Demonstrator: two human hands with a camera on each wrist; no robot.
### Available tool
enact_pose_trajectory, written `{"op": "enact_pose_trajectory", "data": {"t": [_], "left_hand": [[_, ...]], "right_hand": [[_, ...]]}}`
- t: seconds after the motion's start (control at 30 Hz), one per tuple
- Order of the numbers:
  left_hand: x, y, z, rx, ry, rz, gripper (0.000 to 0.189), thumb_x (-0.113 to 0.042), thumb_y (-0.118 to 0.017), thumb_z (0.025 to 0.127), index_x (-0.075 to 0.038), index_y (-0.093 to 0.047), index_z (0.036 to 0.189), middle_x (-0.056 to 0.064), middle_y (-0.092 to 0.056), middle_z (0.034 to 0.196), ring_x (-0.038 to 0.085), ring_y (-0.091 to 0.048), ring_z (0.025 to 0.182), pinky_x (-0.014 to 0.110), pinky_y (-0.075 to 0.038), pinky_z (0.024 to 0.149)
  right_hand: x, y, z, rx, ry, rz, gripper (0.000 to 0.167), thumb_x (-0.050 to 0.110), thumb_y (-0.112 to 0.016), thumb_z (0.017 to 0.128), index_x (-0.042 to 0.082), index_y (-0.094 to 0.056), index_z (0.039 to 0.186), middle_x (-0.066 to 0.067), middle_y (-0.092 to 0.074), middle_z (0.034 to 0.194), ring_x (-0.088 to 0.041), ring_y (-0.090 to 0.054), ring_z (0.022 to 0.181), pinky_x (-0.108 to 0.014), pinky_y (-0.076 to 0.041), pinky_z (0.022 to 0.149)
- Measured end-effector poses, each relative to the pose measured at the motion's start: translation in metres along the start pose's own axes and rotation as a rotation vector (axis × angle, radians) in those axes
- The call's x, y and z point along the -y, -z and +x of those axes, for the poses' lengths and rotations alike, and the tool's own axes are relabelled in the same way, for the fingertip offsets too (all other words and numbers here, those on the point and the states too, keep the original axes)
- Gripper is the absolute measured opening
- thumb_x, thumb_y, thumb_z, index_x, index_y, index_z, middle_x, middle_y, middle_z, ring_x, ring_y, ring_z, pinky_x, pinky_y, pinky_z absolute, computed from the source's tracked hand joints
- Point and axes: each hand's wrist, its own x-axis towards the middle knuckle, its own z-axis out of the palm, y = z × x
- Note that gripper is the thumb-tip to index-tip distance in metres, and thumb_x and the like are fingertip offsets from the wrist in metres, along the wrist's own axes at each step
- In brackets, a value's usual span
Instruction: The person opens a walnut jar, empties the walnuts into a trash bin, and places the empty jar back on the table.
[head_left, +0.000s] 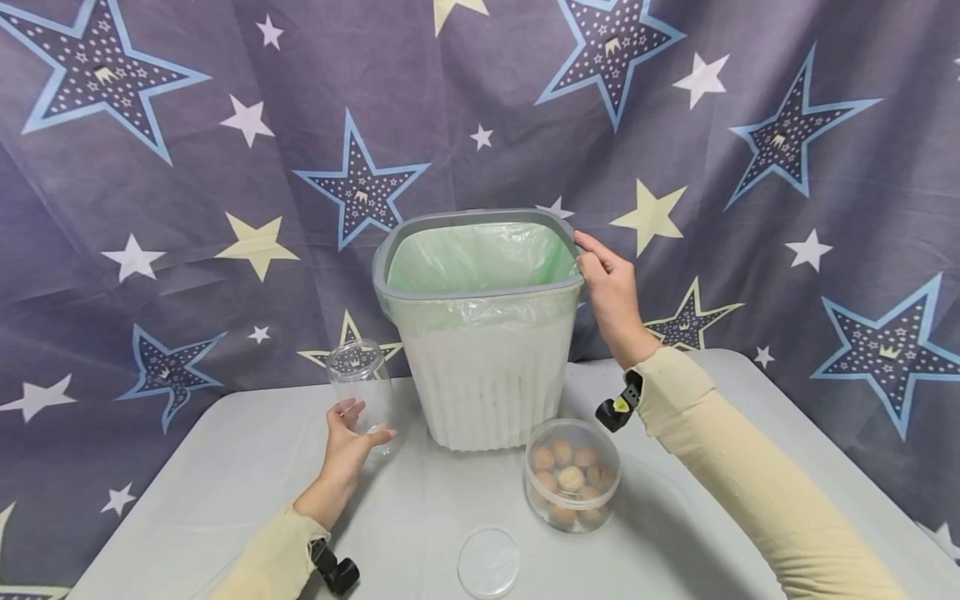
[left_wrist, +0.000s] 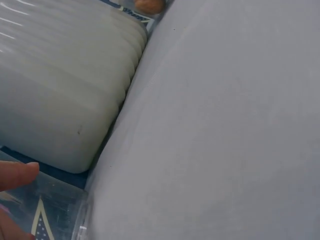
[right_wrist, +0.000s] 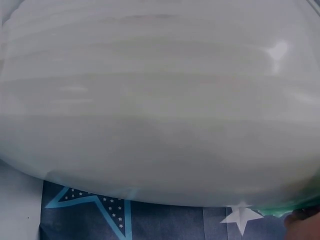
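My left hand grips the lower part of a tall clear plastic jar, fingers at its left side and the thumb across its front. In the left wrist view, the thumb and a finger show against the clear jar wall. My right hand holds the grey rim at the right side of a white ribbed trash bin, lined with a pale green bag. The bin's wall fills most of the right wrist view, with a bit of the right hand at the lower right corner.
A round clear tub of several brown, walnut-like balls stands in front of the bin's right side. Nearer, a clear round lid lies flat on the grey-white table. A star-patterned curtain hangs behind.
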Motion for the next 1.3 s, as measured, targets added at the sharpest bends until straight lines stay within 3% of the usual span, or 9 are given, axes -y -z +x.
{"op": "enact_pose_trajectory", "data": {"t": [0.27, 0.53, 0.7, 0.87, 1.07, 1.3], "left_hand": [[0.006, 0.004, 0.002, 0.028, -0.024, 0.023, 0.088, 0.007, -0.071, 0.071, 0.0, -0.017, 0.14, 0.025, -0.027, 0.149, 0.037, -0.018, 0.14, 0.048, -0.014, 0.115], [0.003, 0.013, -0.002, 0.085, -0.06, 0.067, 0.093, 0.001, -0.074, 0.075, -0.001, -0.015, 0.146, 0.026, -0.023, 0.15, 0.038, -0.015, 0.141, 0.045, -0.014, 0.115], [-0.006, 0.019, -0.005, 0.086, -0.082, 0.118, 0.095, -0.005, -0.075, 0.077, -0.002, -0.012, 0.148, 0.024, -0.021, 0.151, 0.038, -0.016, 0.141, 0.045, -0.013, 0.116], [-0.017, 0.024, -0.012, 0.077, -0.09, 0.105, 0.097, -0.003, -0.074, 0.077, -0.002, -0.009, 0.149, 0.023, -0.019, 0.152, 0.036, -0.015, 0.141, 0.045, -0.012, 0.116], [-0.029, 0.027, -0.02, 0.04, -0.13, 0.073, 0.096, -0.001, -0.074, 0.077, -0.004, -0.011, 0.15, 0.021, -0.022, 0.152, 0.033, -0.017, 0.142, 0.043, -0.013, 0.116], [-0.047, 0.03, -0.034, 0.028, -0.189, 0.041, 0.094, 0.002, -0.073, 0.077, -0.004, -0.012, 0.149, 0.018, -0.024, 0.152, 0.029, -0.018, 0.142, 0.042, -0.014, 0.116]], "right_hand": [[0.001, 0.0, 0.0, -0.001, -0.008, -0.004, 0.045, 0.015, -0.046, 0.088, 0.004, -0.056, 0.131, -0.006, -0.052, 0.138, -0.012, -0.048, 0.122, -0.028, -0.039, 0.1], [0.003, -0.002, 0.0, 0.003, -0.014, -0.021, 0.045, 0.017, -0.046, 0.089, 0.005, -0.055, 0.131, -0.002, -0.052, 0.137, -0.011, -0.048, 0.122, -0.03, -0.039, 0.101], [0.002, -0.001, 0.0, 0.012, -0.003, -0.006, 0.045, 0.016, -0.046, 0.089, 0.004, -0.055, 0.131, -0.006, -0.051, 0.138, -0.013, -0.048, 0.123, -0.028, -0.039, 0.1], [0.001, 0.004, -0.001, 0.06, 0.014, -0.012, 0.044, 0.017, -0.047, 0.092, 0.005, -0.053, 0.134, -0.005, -0.048, 0.141, -0.013, -0.046, 0.126, -0.03, -0.037, 0.104], [0.0, 0.012, -0.004, 0.124, 0.031, -0.061, 0.045, 0.03, -0.051, 0.096, 0.011, -0.05, 0.137, -0.003, -0.044, 0.144, -0.012, -0.04, 0.132, -0.032, -0.033, 0.108], [-0.003, 0.024, -0.015, 0.106, 0.01, -0.132, 0.051, 0.043, -0.053, 0.094, 0.016, -0.051, 0.137, 0.0, -0.045, 0.144, -0.012, -0.041, 0.131, -0.032, -0.033, 0.108]]}}
